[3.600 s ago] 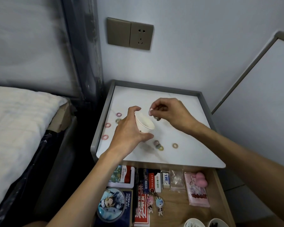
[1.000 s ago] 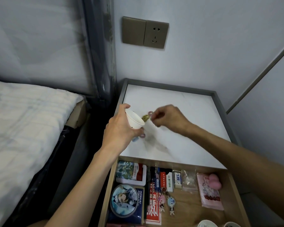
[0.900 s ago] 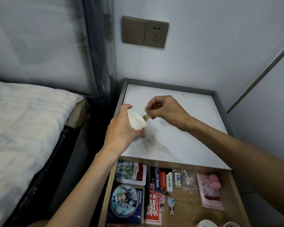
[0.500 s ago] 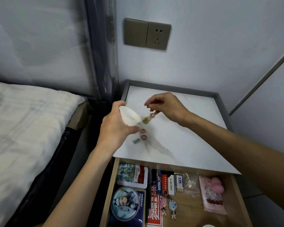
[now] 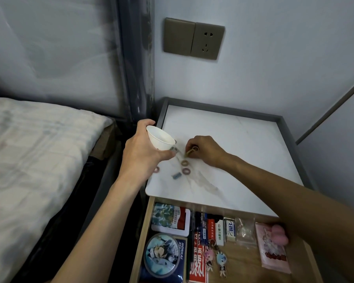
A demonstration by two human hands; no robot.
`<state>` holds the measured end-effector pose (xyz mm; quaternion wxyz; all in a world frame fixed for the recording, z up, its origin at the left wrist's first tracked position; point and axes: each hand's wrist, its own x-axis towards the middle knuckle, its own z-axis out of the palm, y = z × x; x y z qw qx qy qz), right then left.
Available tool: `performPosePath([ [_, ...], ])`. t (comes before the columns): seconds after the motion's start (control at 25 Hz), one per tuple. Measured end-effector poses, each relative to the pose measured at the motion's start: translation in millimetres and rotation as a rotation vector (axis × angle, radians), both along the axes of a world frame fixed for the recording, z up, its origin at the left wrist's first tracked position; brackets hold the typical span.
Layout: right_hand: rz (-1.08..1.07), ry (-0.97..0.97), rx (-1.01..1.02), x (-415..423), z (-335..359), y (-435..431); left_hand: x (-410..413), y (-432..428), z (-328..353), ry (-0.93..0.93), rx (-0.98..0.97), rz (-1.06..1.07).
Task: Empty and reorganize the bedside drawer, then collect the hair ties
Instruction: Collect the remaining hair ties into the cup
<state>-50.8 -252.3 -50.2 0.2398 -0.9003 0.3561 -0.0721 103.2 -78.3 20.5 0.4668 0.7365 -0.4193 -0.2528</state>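
Four loose hair ties [image 5: 185,163] lie in a small cluster on the near-left part of the white tabletop [image 5: 243,152], and one more shows just under the cup's lip. The right hand [image 5: 206,150] is down on the surface just beyond them, thumb and fingertips closed in a pinch on an olive tie and a pinkish one [image 5: 193,149]. The left hand [image 5: 139,158] is wrapped round a white paper cup [image 5: 159,137], held just left of the pinch with its mouth tipped toward it.

To do this step well, the pinch should probably lift clear of the marble, travel over the rim and let go only once inside. The cup is best kept low and close, so that a springy tie cannot bounce out.

A raised grey rim [image 5: 290,144] borders the top. Below its near edge the drawer [image 5: 243,260] stands open, tidily filled with tins, packets and keychains. A bed [image 5: 39,160] lies to the left, and a wall socket [image 5: 193,41] is above.
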Motion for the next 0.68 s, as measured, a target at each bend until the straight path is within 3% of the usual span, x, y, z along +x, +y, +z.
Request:
performPosePath([
  [0.16,-0.042,0.02,0.043,-15,11,1,-3,-2,-2,-0.005,0.026,-0.013],
  [0.32,-0.218,-0.267,0.167,-16,55,8,-5,-4,-7,-0.045,0.029,-0.029],
  [0.44,-0.045,-0.411,0.28,2,98,26,-10,-6,-9,-0.05,0.021,-0.054],
  [0.6,0.238,-0.178,0.191,32,115,56,-7,-5,0,-0.029,-0.012,-0.084],
  [0.68,0.217,-0.293,0.221,37,117,56,0,-2,5,-0.001,-0.022,-0.045],
])
